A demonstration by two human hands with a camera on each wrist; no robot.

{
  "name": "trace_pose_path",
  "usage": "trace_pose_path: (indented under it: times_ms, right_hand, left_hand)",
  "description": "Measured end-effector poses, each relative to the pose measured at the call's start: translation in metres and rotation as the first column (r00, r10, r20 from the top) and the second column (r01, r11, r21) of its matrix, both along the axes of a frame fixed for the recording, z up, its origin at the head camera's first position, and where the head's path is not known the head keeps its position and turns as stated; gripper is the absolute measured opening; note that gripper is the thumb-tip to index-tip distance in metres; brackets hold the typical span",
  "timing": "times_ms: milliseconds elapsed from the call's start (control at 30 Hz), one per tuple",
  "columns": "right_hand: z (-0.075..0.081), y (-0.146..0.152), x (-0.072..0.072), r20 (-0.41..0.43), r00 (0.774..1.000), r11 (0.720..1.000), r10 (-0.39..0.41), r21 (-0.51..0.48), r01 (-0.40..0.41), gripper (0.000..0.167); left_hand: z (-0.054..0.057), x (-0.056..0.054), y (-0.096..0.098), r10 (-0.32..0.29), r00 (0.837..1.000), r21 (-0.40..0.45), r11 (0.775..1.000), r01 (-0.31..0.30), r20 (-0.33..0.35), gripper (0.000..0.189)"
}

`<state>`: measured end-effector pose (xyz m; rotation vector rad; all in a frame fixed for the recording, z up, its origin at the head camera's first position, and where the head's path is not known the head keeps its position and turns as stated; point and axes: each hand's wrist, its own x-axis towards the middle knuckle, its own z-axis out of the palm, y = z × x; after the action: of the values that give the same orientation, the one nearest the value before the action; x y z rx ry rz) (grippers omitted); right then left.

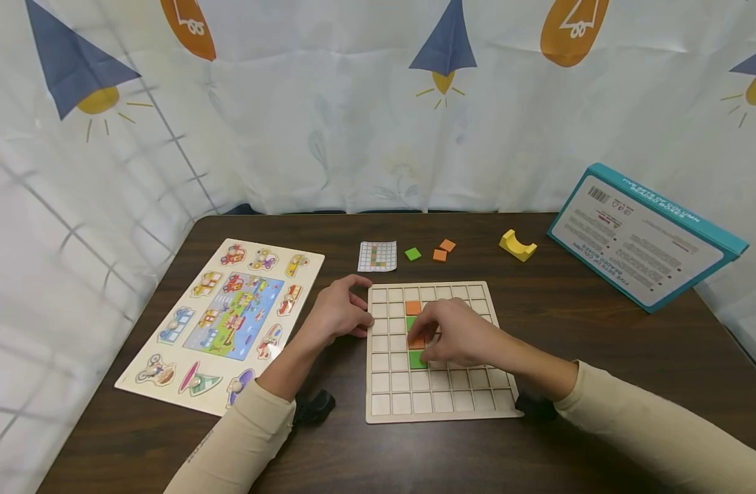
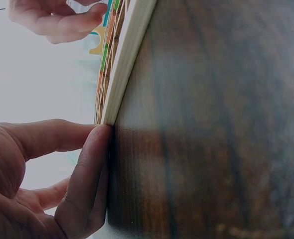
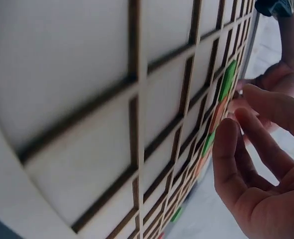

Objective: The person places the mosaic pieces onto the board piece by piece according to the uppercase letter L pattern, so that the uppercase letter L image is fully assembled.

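A square wooden grid board [image 1: 390, 403] lies on the table. In one of its columns, orange and green tiles alternate: an orange tile [image 1: 413, 308], a green one, another orange one and a green tile [image 1: 418, 359] nearest me. My left hand [image 1: 337, 312] touches the board's left side near its far corner; in the left wrist view the fingertips [image 2: 99, 137] meet at the board's edge. Over the column, my right hand [image 1: 458, 334] has its fingertips at the lower orange and green tiles. In the right wrist view its fingers [image 3: 226, 144] are loosely bent, with no tile visible between them.
Beyond the board lie a small printed grid card [image 1: 377, 256], a loose green tile [image 1: 413, 254], two loose orange tiles [image 1: 440, 255] and a yellow curved block [image 1: 517, 245]. A vehicle-picture puzzle board [image 1: 186, 291] is at left. The teal box [image 1: 643, 240] stands at right.
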<state>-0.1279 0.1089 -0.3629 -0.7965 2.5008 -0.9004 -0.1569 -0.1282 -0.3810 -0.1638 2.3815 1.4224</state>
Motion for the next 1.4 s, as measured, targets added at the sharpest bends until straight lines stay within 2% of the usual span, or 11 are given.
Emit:
trace_pose_path:
  times_ms: [333,567,1033,1400]
  right_hand:
    - [0.003,0.012,-0.025,0.017,0.996,0.996,-0.087,-0.01,0.087,0.02]
    - [0.002,0.025,-0.045,-0.019,0.984,0.985,-0.175,-0.016,0.175,0.023]
    - [0.0,0.048,-0.087,-0.031,0.939,0.939,-0.343,-0.04,0.342,0.028]
    - [-0.005,0.056,-0.122,-0.087,0.907,0.911,-0.411,-0.015,0.412,0.035]
  left_hand:
    - [-0.001,0.001,-0.001,0.001,1.0,-0.011,1.0,-0.001,-0.003,0.069]
    - [-0.001,0.001,0.0,-0.001,1.0,-0.011,1.0,0.001,-0.006,0.069]
    - [-0.002,0.001,-0.001,-0.002,1.0,-0.002,1.0,0.002,-0.013,0.07]
    - [-0.001,0.001,0.0,-0.003,1.0,0.005,1.0,0.003,-0.012,0.07]
